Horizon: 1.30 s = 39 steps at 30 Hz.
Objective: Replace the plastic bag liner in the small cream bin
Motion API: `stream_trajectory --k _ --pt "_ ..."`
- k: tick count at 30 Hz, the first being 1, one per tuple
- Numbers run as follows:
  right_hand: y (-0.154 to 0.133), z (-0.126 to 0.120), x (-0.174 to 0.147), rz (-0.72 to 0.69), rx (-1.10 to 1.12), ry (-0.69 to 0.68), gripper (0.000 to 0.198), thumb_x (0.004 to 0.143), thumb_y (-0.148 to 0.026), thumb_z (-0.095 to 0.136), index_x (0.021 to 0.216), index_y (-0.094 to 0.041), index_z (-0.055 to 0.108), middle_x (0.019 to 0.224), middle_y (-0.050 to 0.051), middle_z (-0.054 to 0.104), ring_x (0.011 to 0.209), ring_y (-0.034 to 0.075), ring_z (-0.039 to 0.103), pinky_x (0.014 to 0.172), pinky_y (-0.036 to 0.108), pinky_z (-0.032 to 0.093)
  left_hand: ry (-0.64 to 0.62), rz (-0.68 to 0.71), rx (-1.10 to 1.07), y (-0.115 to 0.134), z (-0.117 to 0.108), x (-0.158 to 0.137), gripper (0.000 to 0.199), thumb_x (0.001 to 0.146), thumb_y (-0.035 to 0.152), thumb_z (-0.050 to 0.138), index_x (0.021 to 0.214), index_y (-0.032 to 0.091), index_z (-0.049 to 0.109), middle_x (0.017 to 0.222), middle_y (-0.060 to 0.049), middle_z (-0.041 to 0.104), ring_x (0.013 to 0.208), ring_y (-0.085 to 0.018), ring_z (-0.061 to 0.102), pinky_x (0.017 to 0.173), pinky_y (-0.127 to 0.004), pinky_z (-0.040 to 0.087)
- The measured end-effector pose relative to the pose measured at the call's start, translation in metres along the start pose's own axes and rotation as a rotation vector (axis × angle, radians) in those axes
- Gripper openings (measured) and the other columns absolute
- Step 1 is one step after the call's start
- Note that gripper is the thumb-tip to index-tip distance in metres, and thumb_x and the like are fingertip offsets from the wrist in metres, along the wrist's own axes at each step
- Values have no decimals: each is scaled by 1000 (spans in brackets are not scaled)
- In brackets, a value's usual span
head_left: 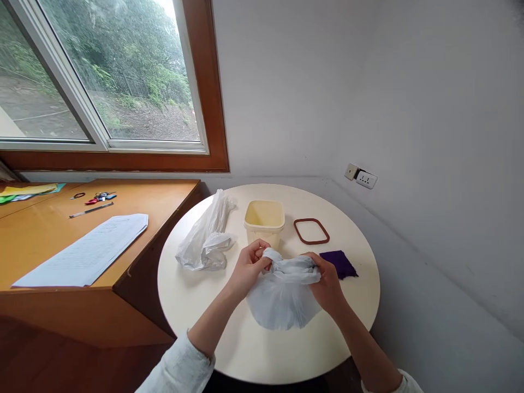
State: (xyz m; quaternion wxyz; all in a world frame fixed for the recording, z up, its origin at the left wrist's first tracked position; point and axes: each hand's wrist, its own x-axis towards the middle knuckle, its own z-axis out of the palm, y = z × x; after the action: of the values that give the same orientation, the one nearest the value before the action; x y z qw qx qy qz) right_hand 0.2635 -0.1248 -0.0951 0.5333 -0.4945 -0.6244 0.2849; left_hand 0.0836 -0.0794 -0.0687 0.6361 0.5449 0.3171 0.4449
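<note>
Between my two hands is a thin whitish plastic bag (283, 300), its upper edge bunched into a thick roll. My left hand (249, 266) pinches the roll at its left end. At the right end, my right hand (327, 281) grips the same rolled edge with the fingers closed. The lower part of the bag hangs rounded over the near part of the table. Just beyond it stands a cream plastic bin (265, 218), open at the top, its lower front partly hidden by my left hand and the bag.
On the round white table (196, 311) lie another crumpled plastic bag (207, 240), a brown square ring frame (311, 231) and a purple cloth (340, 264). A wooden desk (164, 191) at left bears papers (88, 251), a pen (90, 210) and keys (104, 196). Walls stand behind and right.
</note>
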Motion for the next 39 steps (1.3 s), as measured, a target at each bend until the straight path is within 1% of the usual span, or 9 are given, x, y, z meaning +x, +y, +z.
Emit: stream_trajectory --k 7,11,14,17,22,25,29,33,39 --pt "11 -8 4 271 630 105 15 69 -34 63 78 -23 61 75 2 59 73 18 54 68 32 46 -130 42 99 5 -11 -2 6 67 13 55 71 17 53 64 2 53 59 -10 46 56 -21 34" --pt "14 -16 8 271 650 94 23 71 -44 63 83 -25 62 95 3 60 91 19 54 81 33 45 -146 128 171 14 -17 -3 8 71 13 56 77 17 57 90 -4 57 84 -16 52 72 -25 39" --pt "14 -21 10 301 544 74 34 79 -50 52 102 -27 60 111 4 56 99 20 51 77 30 46 -180 97 174 22 -21 -4 7 75 17 55 82 19 57 104 -6 57 94 -18 52 75 -25 40" --pt "12 -25 12 349 408 120 41 81 -53 47 114 -30 56 106 3 57 84 16 52 63 24 45 -217 13 212 26 -23 -6 6 80 21 51 85 20 54 90 -4 63 80 -16 55 65 -24 39" --pt "9 -27 19 383 421 97 39 81 -50 50 110 -25 59 65 -1 53 51 10 39 45 23 35 -205 -96 166 28 -26 -9 9 81 26 46 86 20 52 80 -4 66 76 -18 58 66 -28 41" --pt "9 -26 25 357 592 135 32 78 -42 58 104 -23 59 72 0 59 54 11 46 48 25 39 -244 -137 52 29 -30 -7 9 78 21 46 83 19 53 79 -6 66 81 -22 60 70 -32 42" --pt "13 -22 30 337 794 162 33 74 -34 64 106 -28 56 102 1 63 85 17 58 67 31 48 -277 -125 -125 33 -37 -4 13 70 13 43 76 16 54 70 -7 64 75 -21 60 74 -35 42" --pt "28 -12 21 413 831 47 42 71 -33 68 110 -31 55 113 3 60 99 21 58 81 39 46 -205 -116 -174 51 -37 -4 11 73 18 45 72 15 55 63 -5 59 63 -16 53 66 -30 41" --pt "40 14 -5 459 697 -329 49 64 -29 74 110 -26 57 118 8 57 109 24 54 90 45 43 -42 17 -275 98 -16 -4 9 72 19 50 63 17 47 53 2 40 50 -9 38 51 -23 33"
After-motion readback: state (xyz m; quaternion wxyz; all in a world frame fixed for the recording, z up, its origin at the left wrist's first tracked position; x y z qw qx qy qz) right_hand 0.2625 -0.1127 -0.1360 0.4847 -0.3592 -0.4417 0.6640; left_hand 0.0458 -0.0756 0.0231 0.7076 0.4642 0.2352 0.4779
